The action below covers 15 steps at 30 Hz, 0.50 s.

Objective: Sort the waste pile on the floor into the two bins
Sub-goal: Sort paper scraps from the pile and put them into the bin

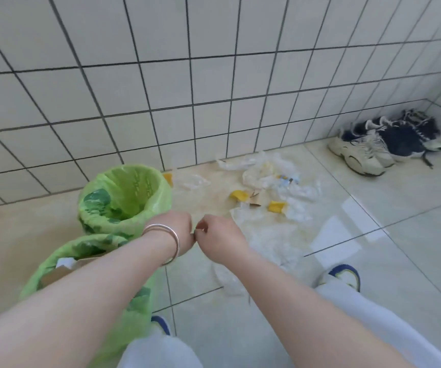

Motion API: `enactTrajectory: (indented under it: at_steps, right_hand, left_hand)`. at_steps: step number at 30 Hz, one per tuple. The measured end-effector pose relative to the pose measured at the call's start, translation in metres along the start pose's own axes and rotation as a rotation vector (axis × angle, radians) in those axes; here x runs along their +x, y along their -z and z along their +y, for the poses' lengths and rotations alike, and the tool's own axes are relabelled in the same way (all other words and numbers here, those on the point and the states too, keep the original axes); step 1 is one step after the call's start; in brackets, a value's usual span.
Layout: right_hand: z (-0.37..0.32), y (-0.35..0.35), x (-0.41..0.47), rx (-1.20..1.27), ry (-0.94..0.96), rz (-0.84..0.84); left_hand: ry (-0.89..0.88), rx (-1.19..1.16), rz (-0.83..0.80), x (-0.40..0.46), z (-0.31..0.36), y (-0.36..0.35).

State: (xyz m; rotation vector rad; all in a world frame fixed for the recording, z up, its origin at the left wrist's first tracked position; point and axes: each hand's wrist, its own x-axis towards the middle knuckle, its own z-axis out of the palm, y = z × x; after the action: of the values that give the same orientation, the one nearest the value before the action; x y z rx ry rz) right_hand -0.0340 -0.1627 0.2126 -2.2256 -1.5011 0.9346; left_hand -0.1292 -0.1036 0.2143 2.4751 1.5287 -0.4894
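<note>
Two bins lined with green bags stand at the left: the far bin (125,197) is open, and the near bin (62,264), holding cardboard and paper, is partly hidden by my left forearm. The waste pile (267,176) lies by the wall: crumpled clear plastic bags, yellow scraps (239,195) and small brown bits. More clear plastic (269,237) lies nearer to me. My left hand (176,227), bangles on its wrist, hangs just right of the far bin with its fingers hidden. My right hand (219,240) touches its fingertips with curled fingers; I make out nothing held.
A tiled wall (214,102) runs behind the pile. Pairs of white and dark blue sneakers (373,147) sit in the right corner. My own feet (342,274) stand on the glossy floor tiles close to the near plastic.
</note>
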Motion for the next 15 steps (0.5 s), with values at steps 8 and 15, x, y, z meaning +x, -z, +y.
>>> enactTrajectory:
  at_steps: [8, 15]
  right_hand:
    - [0.118, 0.039, 0.05, 0.061, -0.212, -0.089]
    - [0.175, 0.047, 0.126, 0.158, -0.356, -0.065]
  left_hand:
    - [-0.117, -0.141, -0.034, 0.081, 0.098, -0.044]
    - [0.021, -0.45, -0.05, 0.16, 0.125, -0.078]
